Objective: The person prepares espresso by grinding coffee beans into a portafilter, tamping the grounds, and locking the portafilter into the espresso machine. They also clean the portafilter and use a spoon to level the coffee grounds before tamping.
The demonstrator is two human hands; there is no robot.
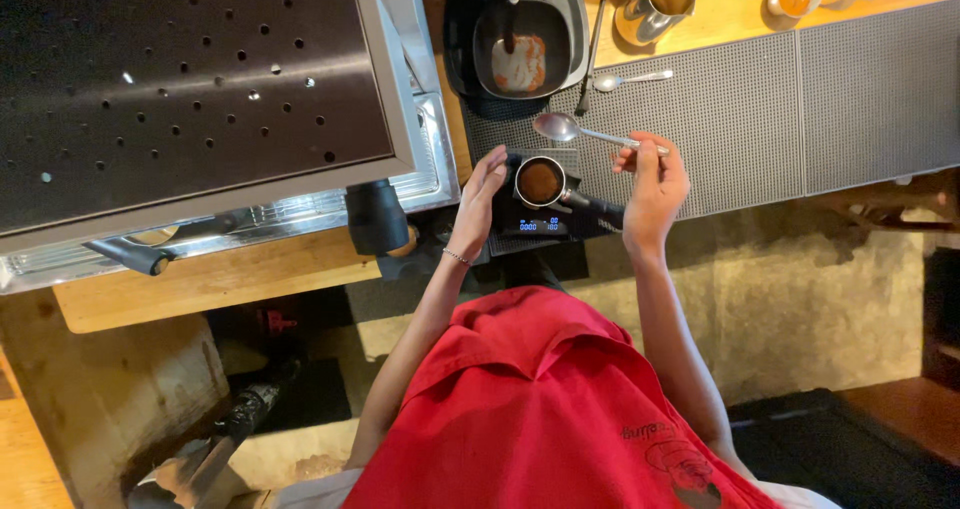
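Observation:
A metal portafilter [541,181] filled with brown ground coffee rests on a small black digital scale [538,225] at the counter's edge. My left hand [480,197] lies flat against the scale's left side, fingers together, touching it. My right hand [652,179] pinches the handle of a metal spoon [562,127], whose empty bowl hovers just above and behind the portafilter. The portafilter's black handle points right, under my right hand.
An espresso machine [200,89] with a perforated top fills the left. A black tray [525,39] with a stained cloth, a second spoon [630,79], a steel pitcher [655,4] and grey rubber mats [800,99] lie behind. A red apron covers my front.

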